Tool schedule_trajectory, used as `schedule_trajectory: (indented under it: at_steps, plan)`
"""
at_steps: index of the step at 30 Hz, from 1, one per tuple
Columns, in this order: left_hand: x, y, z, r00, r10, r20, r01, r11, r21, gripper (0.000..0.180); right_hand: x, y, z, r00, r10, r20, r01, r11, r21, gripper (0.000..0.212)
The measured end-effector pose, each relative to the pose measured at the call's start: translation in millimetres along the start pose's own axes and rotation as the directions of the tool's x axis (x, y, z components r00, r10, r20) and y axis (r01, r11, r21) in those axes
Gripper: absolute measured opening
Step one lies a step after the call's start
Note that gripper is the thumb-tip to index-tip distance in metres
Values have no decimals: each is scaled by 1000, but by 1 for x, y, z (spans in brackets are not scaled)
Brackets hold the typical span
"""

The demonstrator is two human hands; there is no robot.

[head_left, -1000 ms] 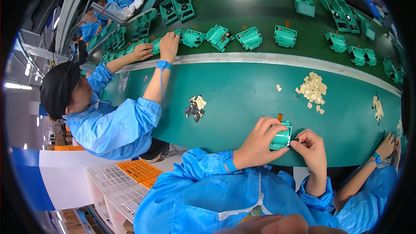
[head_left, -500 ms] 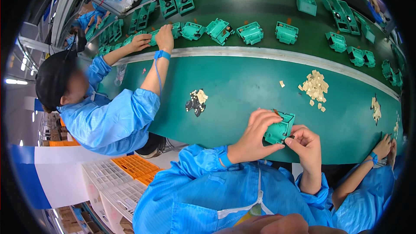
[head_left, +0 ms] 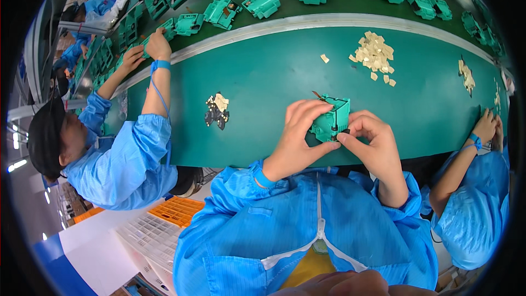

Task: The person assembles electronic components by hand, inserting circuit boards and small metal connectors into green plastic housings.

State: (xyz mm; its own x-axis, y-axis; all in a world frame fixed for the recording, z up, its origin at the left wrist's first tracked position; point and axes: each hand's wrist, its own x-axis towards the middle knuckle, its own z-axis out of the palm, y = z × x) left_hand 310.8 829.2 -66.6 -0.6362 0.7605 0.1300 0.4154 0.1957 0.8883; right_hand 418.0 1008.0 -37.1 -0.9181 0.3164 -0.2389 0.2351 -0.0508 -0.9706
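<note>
— Housing (head_left: 330, 119): green plastic, boxy, open-framed, held just above the near edge of the green surface (head_left: 263, 77). Lower half hidden behind fingers.

— Grip?

— Left hand (head_left: 298, 131) closed round its left side; right hand (head_left: 370, 140) pinching at its lower right corner, a small dark part there, too small to tell.

— Surroundings?

— Beige chip pile (head_left: 373, 55) beyond; dark small parts (head_left: 217, 112) to the left. Co-worker's hands (head_left: 143, 53) at the belt housings (head_left: 189, 23).

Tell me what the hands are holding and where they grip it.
Both grip one green plastic housing: left hand wraps its left side, right hand pinches its lower right corner.
</note>
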Motion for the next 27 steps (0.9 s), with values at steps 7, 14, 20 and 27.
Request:
schedule_trajectory:
  at_steps: [7,14,20,27]
  plan:
    - [0,-6,0,992,-70,108,81,991,-105,80,4,-4,-5,997,64,48,-64,998,14,12]
    - [2,-15,-4,978,-72,196,136,932,-336,71,9,-9,-5,992,98,83,-96,995,-35,14]
    - [5,-19,-3,976,-79,205,151,918,-367,66,11,-10,-4,996,53,78,-46,996,-82,12]
    - [6,-18,-3,974,-127,190,195,893,-405,65,12,-9,-2,999,19,49,-15,997,-79,10]
